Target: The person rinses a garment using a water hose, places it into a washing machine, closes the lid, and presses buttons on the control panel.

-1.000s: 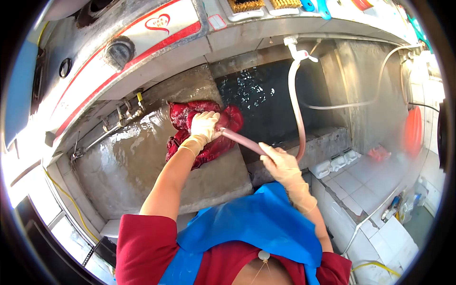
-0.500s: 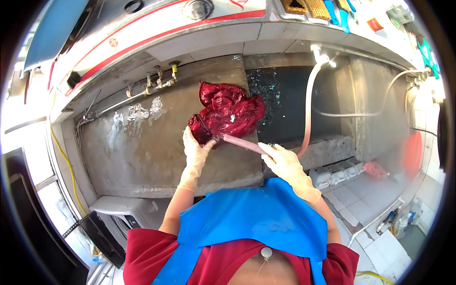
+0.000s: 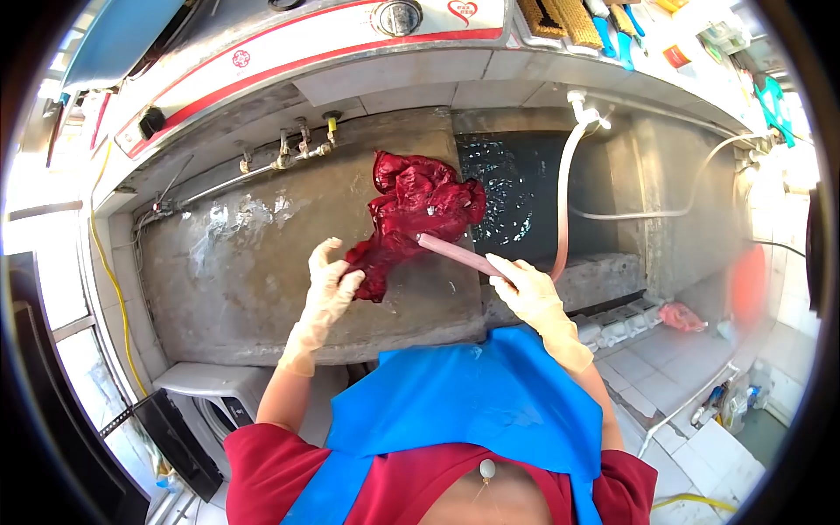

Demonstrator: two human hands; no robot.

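Observation:
A wet dark red cloth [image 3: 424,201] lies bunched on the grey stone slab [image 3: 262,280], its right edge at the dark water basin. My left hand [image 3: 332,278], in a pale glove, is at the cloth's lower left end, with fingers curled and thumb beside the fabric; whether it grips the cloth is hard to tell. My right hand [image 3: 525,287], also gloved, is wrapped round a pink hose [image 3: 459,255]. The hose's open end points left over the lower part of the cloth.
Behind the basin [image 3: 516,188], a white tap [image 3: 579,109] feeds the hose. Small valves and a pipe [image 3: 289,162] run along the back wall. Brushes [image 3: 577,24] sit on the upper ledge. A washing machine [image 3: 210,385] stands below left, and a pink bag [image 3: 681,318] lies right.
My left hand has come off the top of the cloth and moved down and left. The cloth's lower left part now stretches toward it. The hose stays in my right hand.

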